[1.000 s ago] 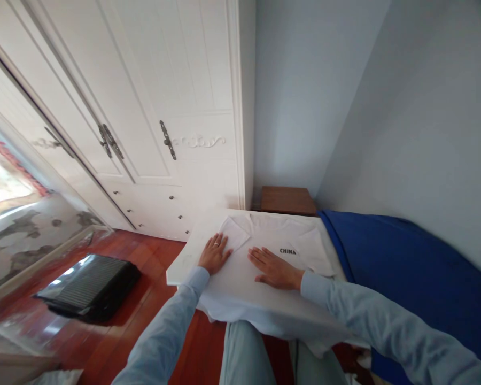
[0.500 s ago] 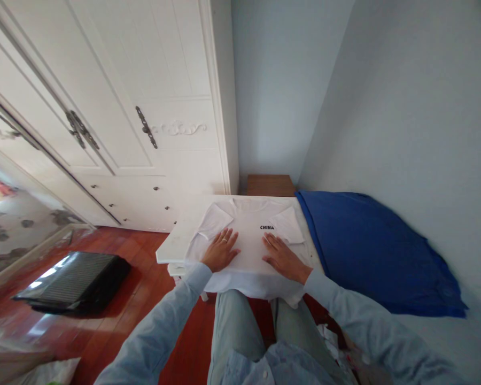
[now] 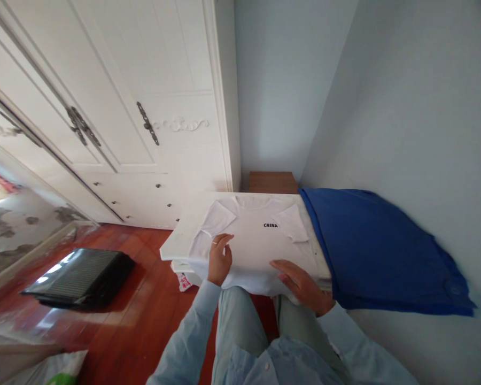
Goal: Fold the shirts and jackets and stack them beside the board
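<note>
A white T-shirt (image 3: pixel 252 240) with "CHINA" printed on its chest lies spread on a white table (image 3: pixel 176 238), collar away from me and hem hanging over the near edge. Both sleeves are turned inward over the front. Above the shirt's left part is my left hand (image 3: pixel 219 256), turned on its side, thumb and fingers apart, holding nothing. My right hand (image 3: pixel 302 283) hovers by the near right part of the shirt, fingers extended and nothing in it.
Blue cloth (image 3: pixel 380 246) lies to the right of the table. A brown wooden box (image 3: pixel 273 182) stands behind it. White wardrobe (image 3: pixel 176 69) at the back left; a black plastic-wrapped package (image 3: pixel 80 278) on the red floor (image 3: pixel 132 310).
Both hands have come off the shirt's middle, where they lay flat. My left hand has turned on its side; my right hand has moved right and nearer to me.
</note>
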Available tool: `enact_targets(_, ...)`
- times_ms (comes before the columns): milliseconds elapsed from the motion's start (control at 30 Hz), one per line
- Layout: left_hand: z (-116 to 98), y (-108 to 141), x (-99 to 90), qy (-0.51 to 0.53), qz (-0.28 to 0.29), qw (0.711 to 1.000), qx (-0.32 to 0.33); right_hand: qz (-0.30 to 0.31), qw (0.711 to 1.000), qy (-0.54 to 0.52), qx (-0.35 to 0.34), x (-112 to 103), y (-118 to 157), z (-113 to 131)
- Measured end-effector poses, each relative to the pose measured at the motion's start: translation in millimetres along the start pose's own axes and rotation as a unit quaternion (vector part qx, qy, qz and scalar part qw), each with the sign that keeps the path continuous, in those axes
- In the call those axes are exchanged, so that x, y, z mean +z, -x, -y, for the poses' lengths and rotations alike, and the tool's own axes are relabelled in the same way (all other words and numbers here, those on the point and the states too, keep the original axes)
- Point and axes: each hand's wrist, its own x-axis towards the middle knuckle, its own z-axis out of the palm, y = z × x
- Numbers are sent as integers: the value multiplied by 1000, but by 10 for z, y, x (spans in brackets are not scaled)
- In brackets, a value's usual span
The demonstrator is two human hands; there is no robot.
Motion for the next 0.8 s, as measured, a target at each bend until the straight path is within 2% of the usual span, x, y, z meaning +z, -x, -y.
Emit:
enact_targets(67, -219, 178, 0, 64, -48, 996, -47, -57, 994, -76, 60, 137, 146, 145)
enact_targets(133, -435, 404, 40, 121, -56, 988, -79, -92, 981, -129, 112, 297, 268, 273)
enact_targets(233, -709, 777, 143, 191, -13, 975, -115, -91, 966, -182, 161, 493, 381, 408)
enact_targets(333, -883, 1101, 229, 256, 42, 957, -132, -78, 954, -222, 186, 609, 422, 488)
enact_targets(400, -931, 1263, 259, 273, 57, 951, -132, -63, 946, -251, 196, 658, 430, 523)
enact_targets(533, -904, 1484, 282, 299, 51, 946, -113, -16, 922, -313, 225, 743, 452, 548)
enact_targets(700, -846, 1664, 263, 329, 39, 936, -121, 39, 860, -393, 323, 816, 526, 489)
enact_targets(800, -857, 1734, 232, 354, 32, 928, -112, 73, 828, -428, 354, 797, 580, 480)
